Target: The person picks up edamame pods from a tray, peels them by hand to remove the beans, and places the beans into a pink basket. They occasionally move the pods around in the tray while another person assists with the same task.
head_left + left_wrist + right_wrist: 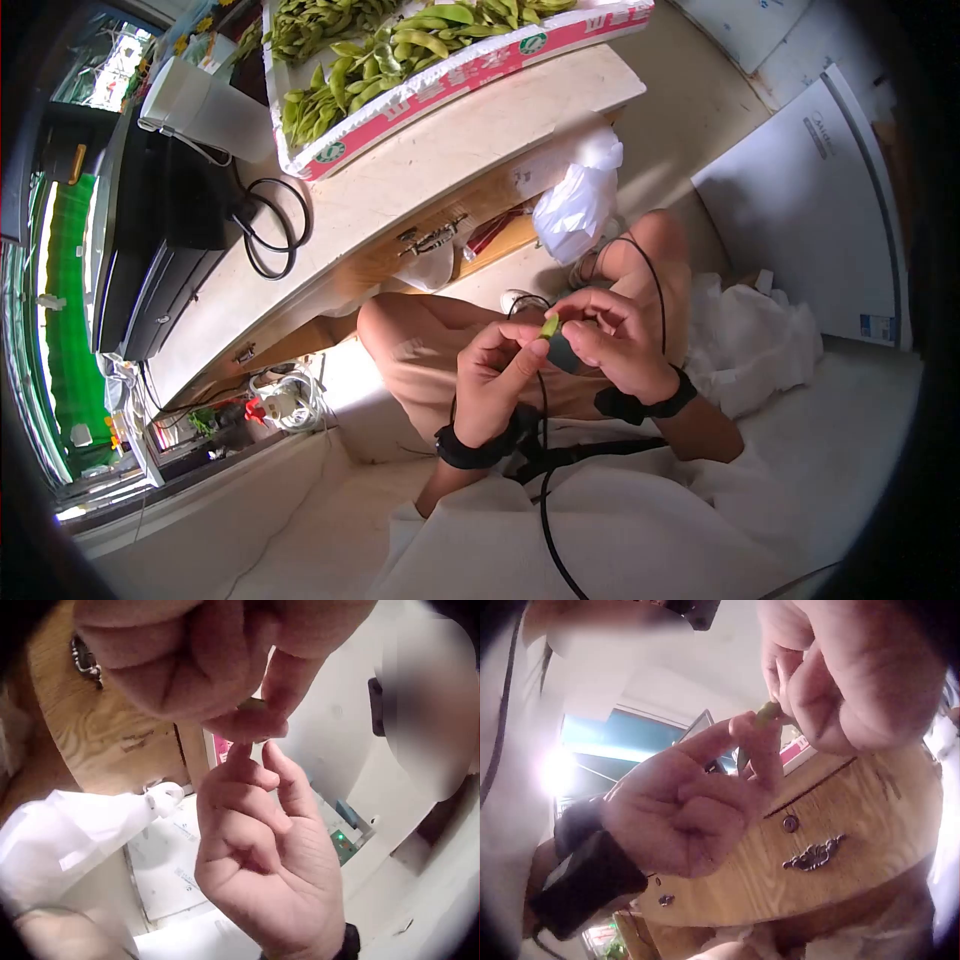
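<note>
A small green bean pod (550, 326) is between the fingertips of both hands, above the person's lap. The left hand (492, 378) pinches it between thumb and forefinger. From the other side, the right hand (622, 348) grips its end with thumb and fingertips. In the right wrist view the pod (767, 714) shows between the left hand (694, 799) and the right hand (855, 682). Fingers mostly cover it in the left wrist view, where only a sliver of green appears.
A white foam box (480, 62) piled with green bean pods (420, 45) stands on the desk (400, 180). A white plastic bag (580, 210) hangs near the drawer front. Black cables (545, 490) run over the lap. A white fridge (810, 200) stands at right.
</note>
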The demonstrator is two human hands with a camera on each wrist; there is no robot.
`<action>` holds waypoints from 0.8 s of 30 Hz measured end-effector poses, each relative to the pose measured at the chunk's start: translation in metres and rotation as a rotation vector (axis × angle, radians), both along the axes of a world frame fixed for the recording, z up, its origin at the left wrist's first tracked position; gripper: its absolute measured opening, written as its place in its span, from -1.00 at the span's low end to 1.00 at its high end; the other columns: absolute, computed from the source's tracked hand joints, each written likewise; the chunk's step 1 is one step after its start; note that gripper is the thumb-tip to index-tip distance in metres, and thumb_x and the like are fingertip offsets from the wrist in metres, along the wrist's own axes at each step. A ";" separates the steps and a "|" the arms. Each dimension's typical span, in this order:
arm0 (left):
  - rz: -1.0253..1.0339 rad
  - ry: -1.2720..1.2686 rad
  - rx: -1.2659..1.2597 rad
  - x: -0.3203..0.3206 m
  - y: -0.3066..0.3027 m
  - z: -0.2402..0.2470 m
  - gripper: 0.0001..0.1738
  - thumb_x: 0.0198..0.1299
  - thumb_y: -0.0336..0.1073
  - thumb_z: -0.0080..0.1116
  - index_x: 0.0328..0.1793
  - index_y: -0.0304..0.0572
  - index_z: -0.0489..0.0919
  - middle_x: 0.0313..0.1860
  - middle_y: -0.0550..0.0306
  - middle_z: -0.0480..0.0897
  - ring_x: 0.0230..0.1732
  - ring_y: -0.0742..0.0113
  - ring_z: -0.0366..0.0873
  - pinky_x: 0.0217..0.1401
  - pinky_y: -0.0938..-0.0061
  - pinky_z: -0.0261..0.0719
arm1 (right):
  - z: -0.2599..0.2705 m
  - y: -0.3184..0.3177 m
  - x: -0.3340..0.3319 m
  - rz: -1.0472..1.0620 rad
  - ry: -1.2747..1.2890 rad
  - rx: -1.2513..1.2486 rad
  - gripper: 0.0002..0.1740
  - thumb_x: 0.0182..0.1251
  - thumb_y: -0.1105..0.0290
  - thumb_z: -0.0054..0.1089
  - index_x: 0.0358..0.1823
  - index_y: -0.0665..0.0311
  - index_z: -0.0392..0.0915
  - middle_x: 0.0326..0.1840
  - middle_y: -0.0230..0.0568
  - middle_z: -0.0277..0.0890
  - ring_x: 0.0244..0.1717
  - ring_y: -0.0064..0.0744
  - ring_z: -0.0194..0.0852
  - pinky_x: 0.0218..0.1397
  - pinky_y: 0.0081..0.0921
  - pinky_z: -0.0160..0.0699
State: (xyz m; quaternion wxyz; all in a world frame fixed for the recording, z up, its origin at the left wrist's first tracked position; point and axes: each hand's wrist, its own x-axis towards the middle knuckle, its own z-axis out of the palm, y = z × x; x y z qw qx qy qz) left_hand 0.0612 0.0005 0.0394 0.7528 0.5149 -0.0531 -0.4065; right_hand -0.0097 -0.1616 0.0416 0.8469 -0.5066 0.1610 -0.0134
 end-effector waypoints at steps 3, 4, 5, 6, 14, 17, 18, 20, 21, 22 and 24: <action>0.065 -0.131 0.028 -0.001 -0.004 0.002 -0.84 0.20 -0.49 0.19 -0.10 -0.31 0.53 -0.24 0.24 0.60 -0.23 0.59 0.49 -0.12 0.68 0.44 | -0.002 -0.003 -0.003 0.034 0.043 -0.084 -0.79 0.32 0.47 0.13 -0.06 0.37 0.50 -0.26 -0.49 0.50 -0.38 -0.89 0.27 -0.43 -0.88 0.22; 0.060 -0.160 0.047 -0.001 -0.005 0.003 -0.86 0.20 -0.49 0.20 -0.12 -0.31 0.53 -0.25 0.25 0.60 -0.24 0.60 0.48 -0.14 0.69 0.43 | -0.002 -0.004 -0.003 0.031 0.047 -0.085 -0.79 0.32 0.47 0.13 -0.06 0.37 0.50 -0.26 -0.49 0.50 -0.38 -0.89 0.27 -0.43 -0.88 0.22; 0.056 -0.189 0.068 -0.002 -0.005 0.004 -0.87 0.19 -0.49 0.20 -0.14 -0.31 0.54 -0.25 0.26 0.59 -0.25 0.62 0.47 -0.15 0.70 0.43 | -0.001 -0.003 -0.002 0.026 0.034 -0.114 -0.80 0.32 0.48 0.13 -0.06 0.38 0.50 -0.26 -0.48 0.50 -0.37 -0.89 0.29 -0.41 -0.89 0.25; 0.053 -0.187 0.068 -0.002 -0.005 0.003 -0.87 0.19 -0.49 0.20 -0.14 -0.31 0.54 -0.25 0.26 0.59 -0.25 0.62 0.47 -0.15 0.70 0.43 | -0.001 -0.002 -0.002 0.020 0.020 -0.143 -0.80 0.31 0.48 0.13 -0.07 0.39 0.51 -0.26 -0.47 0.50 -0.36 -0.88 0.31 -0.40 -0.89 0.27; -0.052 -0.123 0.119 0.002 0.000 -0.002 -0.92 0.21 -0.47 0.19 -0.19 -0.28 0.55 -0.33 0.33 0.57 -0.30 0.67 0.43 -0.22 0.74 0.37 | 0.001 -0.007 -0.003 0.043 0.044 -0.167 -0.82 0.30 0.47 0.15 -0.13 0.42 0.54 -0.38 -0.47 0.50 -0.44 -0.85 0.33 -0.44 -0.87 0.31; -0.053 -0.111 0.101 0.002 -0.001 -0.001 -0.92 0.21 -0.46 0.19 -0.20 -0.28 0.54 -0.35 0.34 0.56 -0.33 0.68 0.42 -0.25 0.76 0.35 | 0.000 -0.008 -0.002 0.055 0.050 -0.183 -0.84 0.30 0.48 0.15 -0.15 0.41 0.54 -0.43 -0.49 0.48 -0.46 -0.85 0.32 -0.45 -0.86 0.31; -0.055 -0.109 0.102 0.002 -0.002 -0.001 -0.92 0.21 -0.46 0.19 -0.20 -0.28 0.54 -0.35 0.34 0.56 -0.33 0.68 0.42 -0.25 0.76 0.35 | -0.001 -0.008 -0.002 0.053 0.052 -0.199 -0.85 0.30 0.48 0.15 -0.16 0.40 0.54 -0.45 -0.50 0.47 -0.47 -0.86 0.31 -0.46 -0.86 0.31; -0.055 -0.083 0.109 0.002 -0.003 -0.001 -0.93 0.20 -0.46 0.19 -0.27 -0.25 0.52 -0.43 0.32 0.55 -0.45 0.67 0.38 -0.40 0.75 0.30 | -0.006 -0.006 -0.004 0.034 0.040 -0.185 -0.87 0.30 0.50 0.14 -0.18 0.40 0.54 -0.44 -0.50 0.46 -0.45 -0.86 0.30 -0.46 -0.86 0.30; -0.057 -0.081 0.109 0.002 -0.004 -0.002 -0.93 0.20 -0.46 0.19 -0.27 -0.25 0.52 -0.43 0.32 0.55 -0.45 0.67 0.38 -0.40 0.75 0.30 | -0.008 -0.005 -0.004 0.016 0.026 -0.173 -0.89 0.30 0.51 0.13 -0.20 0.40 0.53 -0.43 -0.50 0.45 -0.44 -0.86 0.29 -0.45 -0.86 0.29; -0.058 -0.051 0.079 0.002 -0.004 -0.002 -0.94 0.20 -0.46 0.18 -0.27 -0.25 0.52 -0.44 0.30 0.54 -0.47 0.64 0.38 -0.41 0.73 0.29 | -0.009 -0.004 -0.005 0.013 0.029 -0.172 -0.89 0.30 0.51 0.13 -0.20 0.40 0.53 -0.43 -0.50 0.45 -0.44 -0.86 0.29 -0.45 -0.86 0.29; -0.062 -0.019 0.047 0.001 -0.005 -0.004 -0.95 0.20 -0.46 0.17 -0.28 -0.25 0.52 -0.46 0.28 0.53 -0.49 0.62 0.37 -0.43 0.72 0.28 | -0.011 -0.002 -0.005 -0.025 -0.040 -0.145 -0.93 0.29 0.54 0.11 -0.24 0.39 0.51 -0.39 -0.50 0.43 -0.42 -0.87 0.25 -0.44 -0.84 0.27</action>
